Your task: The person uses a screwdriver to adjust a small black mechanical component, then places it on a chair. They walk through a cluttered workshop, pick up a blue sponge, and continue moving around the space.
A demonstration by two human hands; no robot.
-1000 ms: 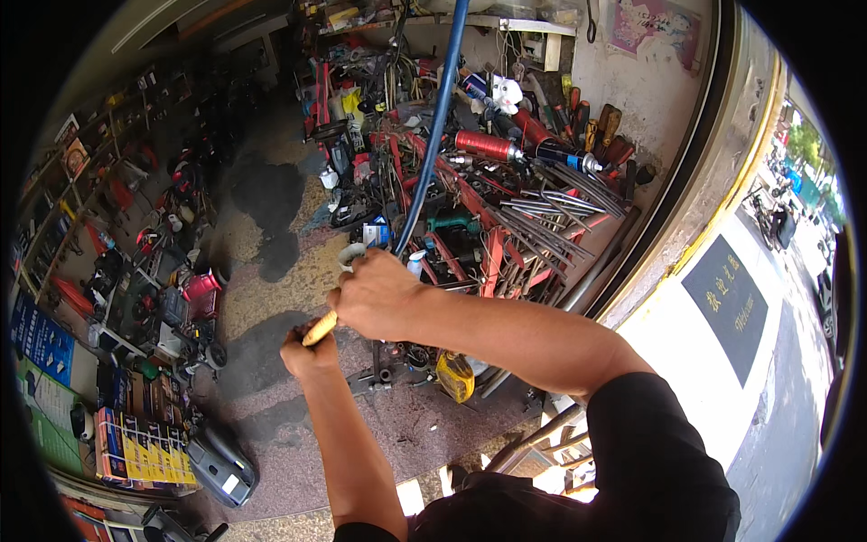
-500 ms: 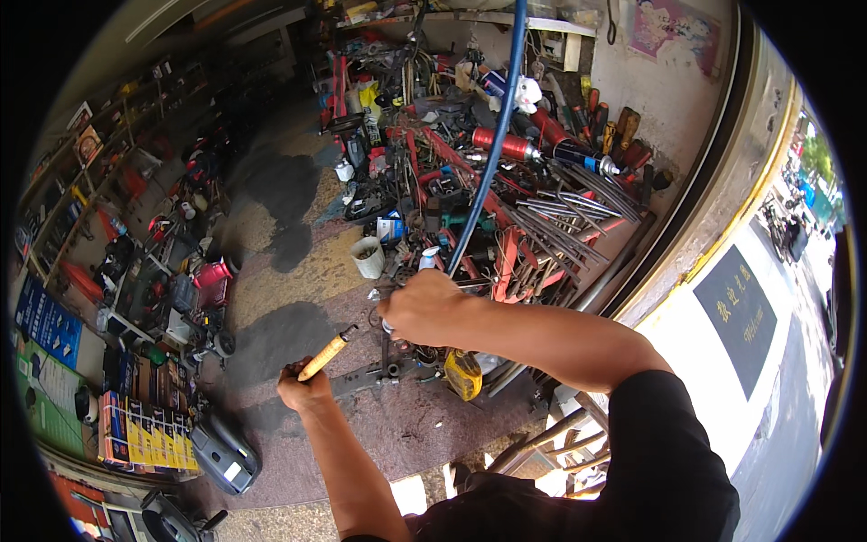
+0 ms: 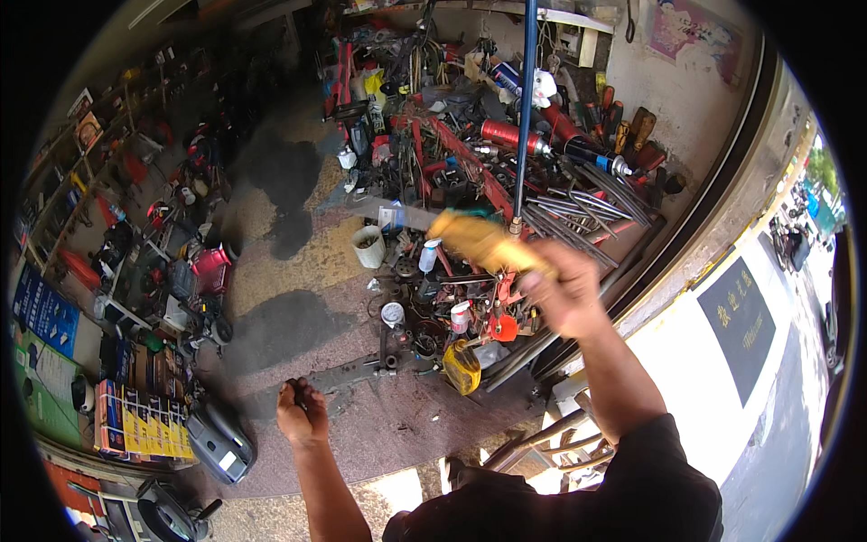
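Observation:
My right hand [image 3: 569,287] is raised over the heap of tools, closed round the amber-yellow handle of a screwdriver-like tool [image 3: 483,242]. Motion blurs this tool; a faint grey shaft points left from its handle, so its exact kind is hard to make out. Lower left, above the stained floor, is my left hand [image 3: 302,412] with its fingers curled in. Any small thing inside those fingers is hidden. Between the hands stand a white pot [image 3: 368,246] and a small white bottle [image 3: 429,256]. A yellow jug-like container [image 3: 461,369] lies below my right hand.
A blue hose [image 3: 526,108] hangs down in front of the heap. Red spray cans [image 3: 513,135] and a bundle of metal rods [image 3: 587,212] lie right of it. Left are a grey machine [image 3: 219,444] and stacked boxes [image 3: 144,420]. A doorway edge [image 3: 722,203] borders the right side.
The pale-yellow-handled tool has left my left hand, which moved slightly down. My right hand swung up and right and now holds a yellow-handled tool; whether it is the same one is unclear.

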